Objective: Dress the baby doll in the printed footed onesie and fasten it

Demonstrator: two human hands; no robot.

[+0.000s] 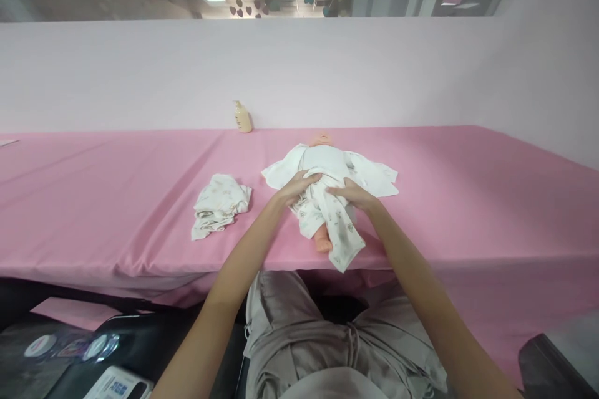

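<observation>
A baby doll (323, 240) lies on its back on the table, its head toward the wall and one bare foot toward me. It wears a white long-sleeved top (327, 161) with the sleeves spread to both sides. White printed baby pants (344, 237) are bunched around its lower body, one leg hanging loose and flat toward the table edge. My left hand (298, 187) is closed on the pants' waist at the left. On the right side of the waist, my right hand (354, 193) grips the same cloth. The doll's other foot is hidden.
A folded printed cloth (221, 204) lies on the left of the pink-covered table (468, 199). A cream pump bottle (243, 117) stands by the white wall (299, 68). Below left are a phone (116, 384) and clear bottles (96, 347) on a black seat.
</observation>
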